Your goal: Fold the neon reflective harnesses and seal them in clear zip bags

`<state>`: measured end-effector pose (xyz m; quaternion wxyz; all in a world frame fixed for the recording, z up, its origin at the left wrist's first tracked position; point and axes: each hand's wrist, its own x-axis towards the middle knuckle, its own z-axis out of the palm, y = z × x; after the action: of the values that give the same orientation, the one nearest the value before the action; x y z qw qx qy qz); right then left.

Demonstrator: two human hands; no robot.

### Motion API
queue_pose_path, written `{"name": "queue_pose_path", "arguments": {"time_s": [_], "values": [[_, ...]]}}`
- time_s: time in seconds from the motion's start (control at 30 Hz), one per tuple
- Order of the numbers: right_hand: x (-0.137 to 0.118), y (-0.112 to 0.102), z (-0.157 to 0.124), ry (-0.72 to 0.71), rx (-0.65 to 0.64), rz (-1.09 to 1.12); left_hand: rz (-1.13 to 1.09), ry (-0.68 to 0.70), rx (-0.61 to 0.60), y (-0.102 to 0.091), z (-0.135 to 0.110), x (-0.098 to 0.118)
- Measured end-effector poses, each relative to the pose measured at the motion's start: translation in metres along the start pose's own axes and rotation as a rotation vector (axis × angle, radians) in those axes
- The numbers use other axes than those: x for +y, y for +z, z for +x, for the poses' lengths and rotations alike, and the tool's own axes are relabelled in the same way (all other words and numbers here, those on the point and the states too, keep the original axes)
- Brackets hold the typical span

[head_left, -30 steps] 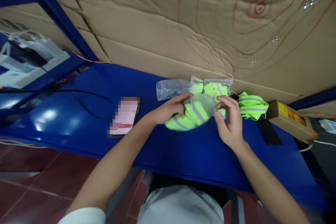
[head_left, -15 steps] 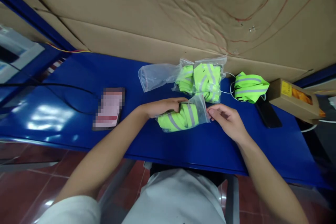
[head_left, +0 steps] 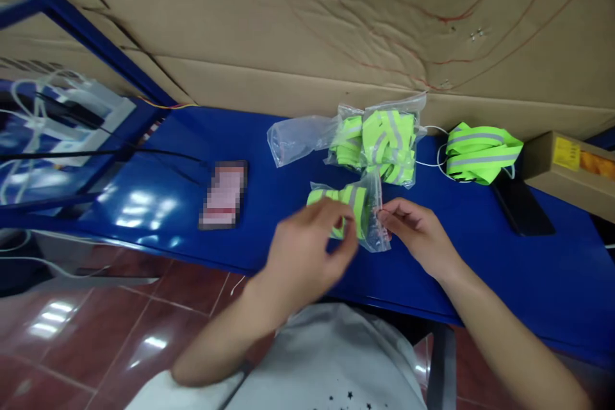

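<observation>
On the blue table in front of me lies a clear zip bag holding a folded neon-yellow reflective strap with grey stripes. My right hand pinches the bag's right edge, near its seal, between thumb and fingers. Over the left part of the same bag hovers my left hand, slightly blurred. Its fingers are curved and loosely apart, with thumb and forefinger making a ring, and nothing shows in them. It hides part of the strap.
Behind are two filled bags of yellow straps and an empty clear bag. To the right lie a loose yellow strap bundle, a black phone and a cardboard box. A lit phone is on the left.
My left hand has let go of the bag's far side and moved nearer to me, above the bag. My right hand still pinches the bag's edge. The view has shifted left.
</observation>
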<state>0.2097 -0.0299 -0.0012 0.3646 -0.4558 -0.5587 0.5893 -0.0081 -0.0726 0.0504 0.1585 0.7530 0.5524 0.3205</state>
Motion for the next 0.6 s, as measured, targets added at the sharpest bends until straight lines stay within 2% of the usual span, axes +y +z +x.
{"name": "queue_pose_path", "arguments": {"time_s": [0.1, 0.23, 0.6], "values": [[-0.006, 0.008, -0.005, 0.053, -0.082, 0.101, 0.004, -0.049, -0.044, 0.023, -0.025, 0.018], [-0.008, 0.016, -0.008, 0.052, -0.126, 0.126, -0.019, -0.166, -0.004, 0.042, -0.032, 0.016], [-0.001, 0.016, -0.007, 0.067, -0.224, 0.169, -0.147, -0.275, -0.11, 0.038, -0.031, 0.017]]}}
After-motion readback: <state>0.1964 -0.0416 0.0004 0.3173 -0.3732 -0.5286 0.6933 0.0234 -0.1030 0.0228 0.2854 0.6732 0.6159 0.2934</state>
